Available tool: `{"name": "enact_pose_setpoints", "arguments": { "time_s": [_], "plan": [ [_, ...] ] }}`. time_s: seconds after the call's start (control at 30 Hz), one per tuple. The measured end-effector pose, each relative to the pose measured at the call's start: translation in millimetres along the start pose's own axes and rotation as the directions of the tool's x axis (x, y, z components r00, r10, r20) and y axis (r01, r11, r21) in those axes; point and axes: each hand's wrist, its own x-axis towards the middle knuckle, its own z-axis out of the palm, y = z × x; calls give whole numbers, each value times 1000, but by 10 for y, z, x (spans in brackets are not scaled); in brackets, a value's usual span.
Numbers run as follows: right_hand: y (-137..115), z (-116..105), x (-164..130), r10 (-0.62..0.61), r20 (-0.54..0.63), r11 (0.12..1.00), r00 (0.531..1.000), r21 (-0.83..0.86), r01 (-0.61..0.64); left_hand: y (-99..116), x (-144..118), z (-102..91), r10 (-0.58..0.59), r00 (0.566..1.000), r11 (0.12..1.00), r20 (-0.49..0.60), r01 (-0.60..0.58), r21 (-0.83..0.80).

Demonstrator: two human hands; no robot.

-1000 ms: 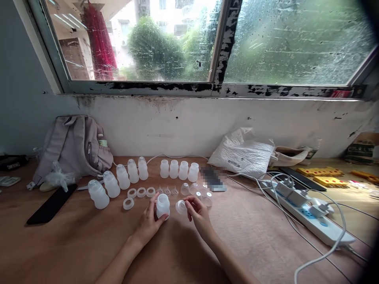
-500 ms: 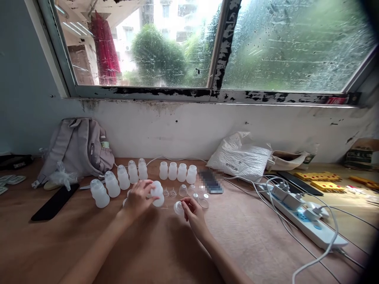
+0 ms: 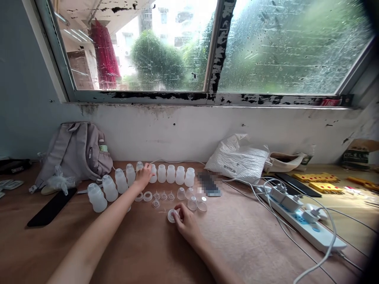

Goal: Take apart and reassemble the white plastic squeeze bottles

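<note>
Gripping a white bottle (image 3: 153, 173) in the row at twelve o'clock, the left hand (image 3: 144, 176) stretches out while right hand (image 3: 184, 219) fingers pinch a clear cap (image 3: 171, 215) on the table (image 3: 251, 232).

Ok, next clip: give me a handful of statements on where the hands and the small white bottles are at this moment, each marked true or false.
1. The left hand reaches to the back row of bottles and is on a white bottle. True.
2. The right hand is lifted high above the table. False: it rests low on the table, fingers on a clear dome cap.
3. A grey backpack leans against the wall at the left. True.
4. The power strip lies left of the bottles. False: it lies to the right, with white cables plugged in.
5. A black phone lies flat on the table, in front of the backpack. True.
</note>
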Motion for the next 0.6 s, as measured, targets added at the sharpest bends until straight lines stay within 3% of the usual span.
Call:
{"name": "enact_pose_setpoints", "arguments": {
  "time_s": [0.27, 0.6],
  "plan": [
    [52, 24, -15, 11, 89, 988, 996, -151, 2, 43, 54, 196, -82, 997, 996, 11, 82, -21],
    [84, 46, -19, -11, 100, 990, 995, -139, 25, 28, 6, 221, -46, 993, 996, -107, 38, -76]
  ]
}}
